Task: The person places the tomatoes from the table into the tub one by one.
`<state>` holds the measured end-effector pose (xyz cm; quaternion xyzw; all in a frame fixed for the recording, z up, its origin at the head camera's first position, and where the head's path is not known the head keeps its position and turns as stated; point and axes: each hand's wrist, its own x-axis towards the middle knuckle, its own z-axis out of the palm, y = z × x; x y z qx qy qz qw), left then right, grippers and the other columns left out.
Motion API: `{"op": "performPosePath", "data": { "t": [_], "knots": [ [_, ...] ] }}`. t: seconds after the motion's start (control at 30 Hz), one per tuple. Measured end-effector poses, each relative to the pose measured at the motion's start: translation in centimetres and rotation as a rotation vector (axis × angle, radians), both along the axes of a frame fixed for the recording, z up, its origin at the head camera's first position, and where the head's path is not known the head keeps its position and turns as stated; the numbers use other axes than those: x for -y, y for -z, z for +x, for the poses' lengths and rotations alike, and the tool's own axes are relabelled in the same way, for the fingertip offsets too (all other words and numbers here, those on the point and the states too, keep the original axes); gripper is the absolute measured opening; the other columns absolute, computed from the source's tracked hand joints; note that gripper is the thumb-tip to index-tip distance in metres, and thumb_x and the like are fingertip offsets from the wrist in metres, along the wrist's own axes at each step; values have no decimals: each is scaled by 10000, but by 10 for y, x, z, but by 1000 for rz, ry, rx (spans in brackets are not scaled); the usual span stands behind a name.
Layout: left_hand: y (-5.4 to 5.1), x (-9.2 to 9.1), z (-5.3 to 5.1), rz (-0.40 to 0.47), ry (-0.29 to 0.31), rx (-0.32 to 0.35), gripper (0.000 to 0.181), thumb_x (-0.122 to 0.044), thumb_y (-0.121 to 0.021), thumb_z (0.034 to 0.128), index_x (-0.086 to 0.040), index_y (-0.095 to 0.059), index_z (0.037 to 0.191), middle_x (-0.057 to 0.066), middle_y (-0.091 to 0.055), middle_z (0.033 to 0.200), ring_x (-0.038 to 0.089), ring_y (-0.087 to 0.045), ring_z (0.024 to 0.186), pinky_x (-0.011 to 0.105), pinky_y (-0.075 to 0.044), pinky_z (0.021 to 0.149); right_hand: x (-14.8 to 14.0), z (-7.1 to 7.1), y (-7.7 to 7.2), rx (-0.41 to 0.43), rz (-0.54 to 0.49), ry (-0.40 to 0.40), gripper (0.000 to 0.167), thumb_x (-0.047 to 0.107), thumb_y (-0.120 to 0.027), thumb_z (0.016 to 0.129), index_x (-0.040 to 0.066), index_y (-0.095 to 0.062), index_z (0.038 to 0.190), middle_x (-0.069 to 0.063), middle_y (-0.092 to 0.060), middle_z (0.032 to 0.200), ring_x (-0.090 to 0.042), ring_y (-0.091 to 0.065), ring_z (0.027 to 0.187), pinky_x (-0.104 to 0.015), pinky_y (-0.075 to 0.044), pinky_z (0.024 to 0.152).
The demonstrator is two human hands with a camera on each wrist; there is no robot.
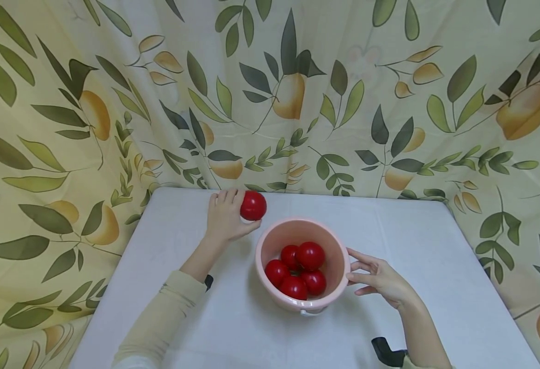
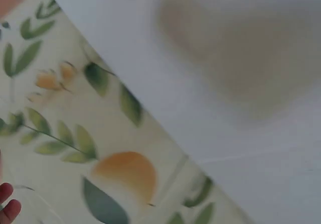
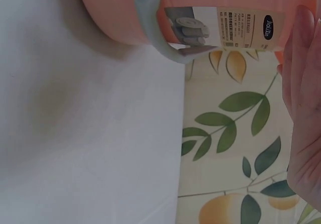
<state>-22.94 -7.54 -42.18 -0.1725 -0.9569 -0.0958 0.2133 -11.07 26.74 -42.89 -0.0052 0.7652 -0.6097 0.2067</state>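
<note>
Up at the back left of the table, my left hand (image 1: 223, 215) grips a shiny round red fruit (image 1: 253, 206), thumb below it and fingers behind. Only two fingertips (image 2: 9, 211) of that hand show in the left wrist view. A pink bucket (image 1: 270, 230) stands upright to the right of it, with several similar red fruits (image 1: 310, 255) inside. My right hand (image 1: 378, 277) touches the bucket's right side at the rim, its fingers extended. In the right wrist view those fingers (image 3: 303, 48) lie along the bucket wall, beside a printed label (image 3: 225, 28).
A pale handle (image 3: 150, 28) hangs on the bucket's side. Beneath everything is a table (image 1: 182, 328) with a white cover. Behind and beside it hangs a leaf-and-fruit patterned curtain (image 1: 260, 148).
</note>
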Motion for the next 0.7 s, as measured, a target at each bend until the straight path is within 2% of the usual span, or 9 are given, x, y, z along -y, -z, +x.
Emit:
{"op": "performPosePath", "data": {
  "t": [0.13,0.3,0.5,0.7],
  "knots": [
    [-9,-25,15,-72,130,-29,727,-584,-644,656,-134,-474,1201,64,-525,1138,237,-459,1057,431,-379,886,0,0,1,-6,-7,-7,722,113,-666,824,-15,-269,1413,-138,-628,969,-245,-663,779,-380,-549,625],
    [-9,-54,34,-172,282,-23,724,-613,-620,666,-163,-465,1211,26,-528,1128,199,-466,1041,410,-387,897,-1,0,1,-11,-18,-15,723,102,-664,823,-20,-265,1413,-132,-630,971,-258,-662,787,-381,-549,625],
    [-1,-82,52,-318,433,85,757,-657,-592,685,-206,-449,1276,-7,-490,1215,173,-421,1120,416,-380,955,-1,0,2,-11,-21,-16,719,103,-661,826,-20,-263,1413,-122,-632,964,-224,-665,778,-380,-549,625],
    [11,-103,62,-511,521,189,807,-654,-619,688,-246,-386,1345,-23,-436,1335,177,-370,1214,422,-335,1015,-1,0,3,-14,-14,-17,710,113,-656,832,-22,-267,1411,-108,-632,958,-213,-667,775,-380,-548,619]
  ]
}}
